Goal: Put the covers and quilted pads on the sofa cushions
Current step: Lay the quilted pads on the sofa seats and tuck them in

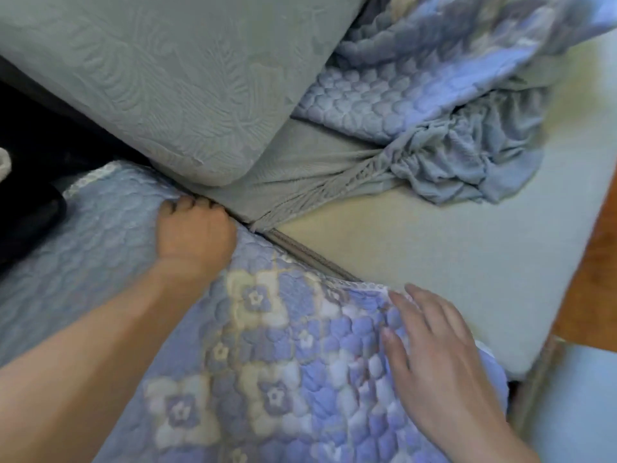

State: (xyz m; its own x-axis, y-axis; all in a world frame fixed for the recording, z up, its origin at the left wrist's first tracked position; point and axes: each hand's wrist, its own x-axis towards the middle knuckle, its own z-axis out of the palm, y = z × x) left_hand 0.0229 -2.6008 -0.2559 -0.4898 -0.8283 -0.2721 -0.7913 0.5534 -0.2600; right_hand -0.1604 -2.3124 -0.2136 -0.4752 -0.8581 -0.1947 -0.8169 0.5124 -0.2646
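Observation:
A blue quilted pad with flower patches lies over the near seat cushion. My left hand has its fingers curled down into the gap at the pad's back edge, under the grey-green back cushion. My right hand lies flat with straight fingers on the pad's right edge. To the right, a bare cream foam cushion lies uncovered. On its far end sit a bunched grey stretch cover and a second crumpled quilted pad.
A grey elastic strap runs along the gap between the two seat cushions. Wooden floor shows at the right. A dark space lies left of the sofa.

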